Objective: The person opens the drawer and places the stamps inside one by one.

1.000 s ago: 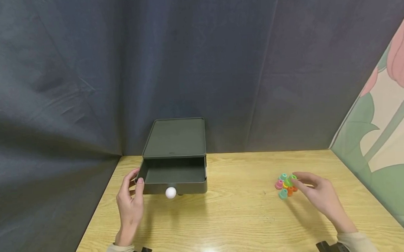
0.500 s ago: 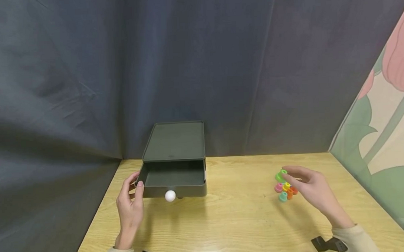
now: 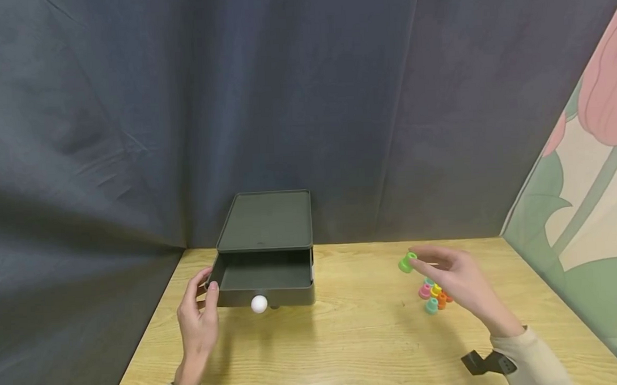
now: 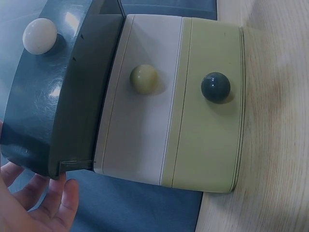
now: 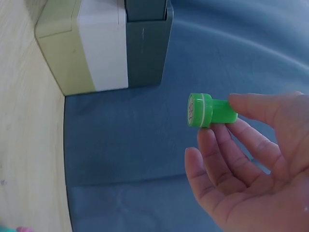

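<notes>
My left hand [image 3: 197,321] grips the left front corner of the dark green top drawer [image 3: 292,297], its thumb at the rim and its fingers along the side. The drawer is pulled out, and a white round knob [image 3: 258,304] sits on its front. Between thumb and fingertips, my right hand [image 3: 459,280] pinches a small green toy stamp [image 5: 212,110], held in the air above the table. A patterned face shows at the stamp's wide end in the right wrist view. Below and right of it lies a cluster of coloured stamps, including a pink one [image 3: 425,291] and a teal one [image 3: 432,305].
Under the pulled-out drawer, the cabinet has a white drawer [image 4: 140,121] and a light green drawer [image 4: 207,140], both closed. A dark curtain [image 3: 347,129] hangs behind the wooden table [image 3: 354,338]. A flower-patterned panel [image 3: 594,205] stands at the right.
My right hand has lifted the green stamp out of the cluster and carried it left and upward. My left hand stays at the drawer's corner. The head view has tilted slightly.
</notes>
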`<move>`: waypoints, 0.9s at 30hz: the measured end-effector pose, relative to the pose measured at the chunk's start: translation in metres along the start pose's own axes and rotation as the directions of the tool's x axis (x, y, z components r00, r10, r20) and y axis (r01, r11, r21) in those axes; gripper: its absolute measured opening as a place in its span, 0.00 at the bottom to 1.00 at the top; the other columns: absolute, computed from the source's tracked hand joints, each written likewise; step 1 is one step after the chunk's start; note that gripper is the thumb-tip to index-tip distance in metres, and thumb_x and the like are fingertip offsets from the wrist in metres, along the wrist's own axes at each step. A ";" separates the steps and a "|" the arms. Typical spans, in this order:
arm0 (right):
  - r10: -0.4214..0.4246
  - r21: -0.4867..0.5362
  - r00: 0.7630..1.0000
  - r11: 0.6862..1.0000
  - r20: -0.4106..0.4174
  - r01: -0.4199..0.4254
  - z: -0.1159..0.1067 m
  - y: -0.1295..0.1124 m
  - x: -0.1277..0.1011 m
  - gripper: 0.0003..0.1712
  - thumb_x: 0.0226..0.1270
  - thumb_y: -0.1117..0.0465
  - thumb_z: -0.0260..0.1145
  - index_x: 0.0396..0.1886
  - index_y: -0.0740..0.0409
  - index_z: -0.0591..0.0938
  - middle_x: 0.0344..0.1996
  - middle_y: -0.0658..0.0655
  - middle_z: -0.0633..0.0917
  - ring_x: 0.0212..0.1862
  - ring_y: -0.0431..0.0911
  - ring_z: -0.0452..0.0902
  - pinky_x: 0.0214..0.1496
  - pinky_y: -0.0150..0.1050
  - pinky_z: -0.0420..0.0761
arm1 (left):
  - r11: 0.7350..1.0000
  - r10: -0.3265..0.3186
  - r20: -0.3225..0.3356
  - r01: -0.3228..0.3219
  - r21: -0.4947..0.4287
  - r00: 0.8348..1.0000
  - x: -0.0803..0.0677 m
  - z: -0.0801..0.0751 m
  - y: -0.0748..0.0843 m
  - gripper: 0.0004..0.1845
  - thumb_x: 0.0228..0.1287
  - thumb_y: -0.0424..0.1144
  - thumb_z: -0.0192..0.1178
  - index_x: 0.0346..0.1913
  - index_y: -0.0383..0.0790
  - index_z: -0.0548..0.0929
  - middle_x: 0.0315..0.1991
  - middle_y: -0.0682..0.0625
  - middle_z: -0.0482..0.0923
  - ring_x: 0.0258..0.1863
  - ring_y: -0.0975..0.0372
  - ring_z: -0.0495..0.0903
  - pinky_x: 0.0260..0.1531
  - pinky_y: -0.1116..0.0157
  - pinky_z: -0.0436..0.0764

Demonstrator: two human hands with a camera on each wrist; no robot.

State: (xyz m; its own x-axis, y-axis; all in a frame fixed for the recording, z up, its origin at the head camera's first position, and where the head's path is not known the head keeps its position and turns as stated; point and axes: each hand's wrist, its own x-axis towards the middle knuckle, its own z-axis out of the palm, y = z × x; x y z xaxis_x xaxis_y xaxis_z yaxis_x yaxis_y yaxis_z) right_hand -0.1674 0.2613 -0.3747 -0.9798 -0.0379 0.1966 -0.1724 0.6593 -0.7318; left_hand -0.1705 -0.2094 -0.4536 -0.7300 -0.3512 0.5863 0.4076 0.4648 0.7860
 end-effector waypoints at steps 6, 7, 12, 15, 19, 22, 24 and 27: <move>-0.029 0.023 0.999 0.999 0.030 0.028 0.005 -0.016 0.005 0.24 0.76 0.42 0.69 0.63 0.47 0.87 0.57 0.53 0.91 0.53 0.48 0.90 0.56 0.48 0.82 | 1.000 -0.001 0.000 0.001 -0.009 1.000 0.000 0.000 -0.001 0.18 0.78 0.30 0.56 0.66 0.38 0.84 0.58 0.43 0.85 0.47 0.76 0.78 0.40 0.79 0.75; -0.033 0.024 0.999 0.999 0.035 0.032 0.006 -0.019 0.005 0.24 0.76 0.41 0.69 0.63 0.47 0.87 0.58 0.53 0.91 0.53 0.48 0.90 0.57 0.49 0.82 | 1.000 0.000 -0.001 0.000 -0.010 1.000 0.000 0.000 -0.001 0.18 0.78 0.30 0.56 0.66 0.38 0.84 0.58 0.44 0.85 0.48 0.76 0.78 0.40 0.79 0.75; -0.050 0.048 0.997 0.998 0.062 0.047 0.010 -0.031 0.009 0.23 0.76 0.41 0.69 0.62 0.45 0.87 0.57 0.52 0.91 0.53 0.47 0.89 0.56 0.49 0.82 | 1.000 0.006 -0.002 -0.006 -0.015 1.000 0.001 0.001 -0.001 0.18 0.79 0.30 0.56 0.66 0.38 0.83 0.59 0.46 0.84 0.47 0.76 0.77 0.39 0.78 0.74; -0.053 0.078 0.996 0.996 0.074 0.048 0.013 -0.038 0.012 0.22 0.75 0.41 0.70 0.61 0.45 0.88 0.56 0.50 0.91 0.51 0.46 0.90 0.54 0.46 0.82 | 1.000 0.008 0.002 -0.008 -0.017 1.000 0.002 0.001 -0.001 0.19 0.78 0.30 0.56 0.67 0.38 0.83 0.59 0.44 0.85 0.47 0.78 0.76 0.40 0.79 0.74; -0.068 0.098 0.994 0.993 0.082 0.060 0.016 -0.046 0.016 0.22 0.74 0.42 0.71 0.60 0.46 0.88 0.54 0.49 0.92 0.50 0.44 0.90 0.54 0.46 0.82 | 1.000 0.014 0.005 -0.014 -0.020 1.000 0.002 0.001 0.000 0.19 0.78 0.29 0.56 0.67 0.38 0.83 0.60 0.40 0.84 0.47 0.79 0.76 0.40 0.79 0.74; -0.083 0.115 0.992 0.991 0.096 0.072 0.018 -0.052 0.019 0.21 0.75 0.42 0.71 0.60 0.45 0.88 0.53 0.49 0.92 0.49 0.43 0.91 0.56 0.48 0.83 | 1.000 0.013 0.004 -0.013 -0.022 1.000 0.002 0.001 -0.001 0.19 0.78 0.29 0.56 0.66 0.37 0.83 0.60 0.39 0.84 0.47 0.78 0.76 0.40 0.79 0.74; -0.090 0.125 0.990 0.989 0.106 0.077 0.019 -0.055 0.020 0.20 0.75 0.43 0.71 0.59 0.45 0.88 0.53 0.48 0.92 0.49 0.43 0.91 0.56 0.48 0.83 | 1.000 0.011 0.004 -0.010 -0.021 1.000 0.002 0.001 -0.001 0.19 0.78 0.29 0.56 0.66 0.37 0.83 0.60 0.40 0.84 0.47 0.78 0.76 0.40 0.79 0.74; -0.102 0.142 0.987 0.986 0.121 0.084 0.020 -0.061 0.021 0.20 0.74 0.44 0.72 0.60 0.46 0.88 0.53 0.49 0.92 0.49 0.42 0.91 0.57 0.48 0.84 | 1.000 0.004 0.006 -0.004 -0.021 1.000 0.000 0.001 -0.001 0.18 0.79 0.30 0.56 0.66 0.38 0.83 0.59 0.41 0.84 0.47 0.76 0.77 0.39 0.78 0.74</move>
State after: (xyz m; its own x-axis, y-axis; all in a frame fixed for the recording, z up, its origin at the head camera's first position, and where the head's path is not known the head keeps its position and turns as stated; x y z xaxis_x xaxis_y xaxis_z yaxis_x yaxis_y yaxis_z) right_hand -0.1795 0.2054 -0.3390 -0.9622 -0.1956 0.1894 -0.2670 0.5408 -0.7977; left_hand -0.1714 -0.2094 -0.4542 -0.7315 -0.3448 0.5882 0.4217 0.4491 0.7877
